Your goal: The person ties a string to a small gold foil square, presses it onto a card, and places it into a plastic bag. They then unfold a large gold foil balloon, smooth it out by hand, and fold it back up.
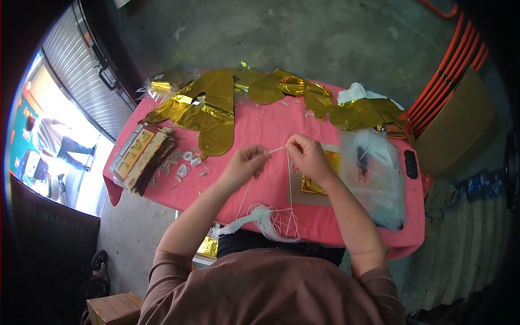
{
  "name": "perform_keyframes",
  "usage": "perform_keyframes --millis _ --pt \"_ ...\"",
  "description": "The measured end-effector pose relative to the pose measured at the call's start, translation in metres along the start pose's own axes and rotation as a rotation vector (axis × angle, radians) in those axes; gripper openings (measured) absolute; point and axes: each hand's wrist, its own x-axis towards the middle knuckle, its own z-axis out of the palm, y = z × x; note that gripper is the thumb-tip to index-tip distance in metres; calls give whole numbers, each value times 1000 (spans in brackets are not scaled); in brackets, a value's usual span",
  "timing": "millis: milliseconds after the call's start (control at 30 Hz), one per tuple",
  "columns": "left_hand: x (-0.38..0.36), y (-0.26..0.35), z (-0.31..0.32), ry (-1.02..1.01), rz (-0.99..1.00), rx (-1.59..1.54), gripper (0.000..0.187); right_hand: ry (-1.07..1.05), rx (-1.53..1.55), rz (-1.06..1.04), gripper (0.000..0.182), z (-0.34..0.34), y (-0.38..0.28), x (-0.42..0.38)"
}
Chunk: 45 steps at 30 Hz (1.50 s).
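Note:
My left hand point(248, 163) and my right hand point(309, 155) are raised over the middle of the table, a short way apart. Each is closed in a pinch on a white string point(278, 149), pulled taut between the fingertips. From the hands, strands run down to a loose bundle of white string point(268, 221) at the near table edge. Beneath my right forearm lies a folded gold foil piece point(314, 184) on a flat board, partly hidden by the arm. Small coils of white string point(184, 170) and scraps lie left of my left hand.
Flat gold foil shapes point(216, 105) spread along the far side of the pink-covered table point(265, 122). A stack of printed packets point(142, 157) stands at left. Clear plastic bags point(374, 176) and a black object point(411, 164) lie at right. A person point(51, 138) is outside the doorway.

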Motion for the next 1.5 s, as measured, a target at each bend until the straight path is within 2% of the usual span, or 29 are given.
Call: perform_keyframes --millis 33,100,200,300,467,700,900,1000,1167,1233,1400,1433,1467,1500 --pt "5 3 -2 38 -10 -73 14 1 -1 -1 13 -3 -2 0" --pt "13 6 0 81 19 -118 14 -320 490 345 17 -8 -11 -1" --pt "18 5 5 80 49 -101 15 -426 632 365 15 -7 -16 -3" --pt "15 8 7 80 -10 -128 14 -393 623 370 15 -10 -13 -4" --pt "10 9 1 -77 -117 -374 2 -395 527 331 15 -11 -11 -3" --pt "5 8 -13 -144 -161 -407 3 -234 414 225 13 -12 -1 0" --pt "0 -4 -29 -212 -245 -500 5 -225 405 250 13 -17 6 2" --pt "1 -7 -27 -214 -262 -486 5 -261 500 296 14 -18 3 5" --pt "7 1 3 -140 -132 -304 6 -284 527 284 13 -6 -2 4" --pt "11 -1 5 -126 -117 -339 6 -292 543 278 12 -5 -3 4" --pt "11 -3 9 -148 -110 -364 8 -324 371 202 13 -7 -5 0" --pt "9 0 12 -107 -88 -198 9 -321 370 202 13 -7 -3 -1" --pt "8 1 15 -66 -65 -30 10 -292 235 128 11 -6 2 -2" --pt "8 -4 16 -70 -65 -29 10 -261 101 57 10 -4 5 -5"
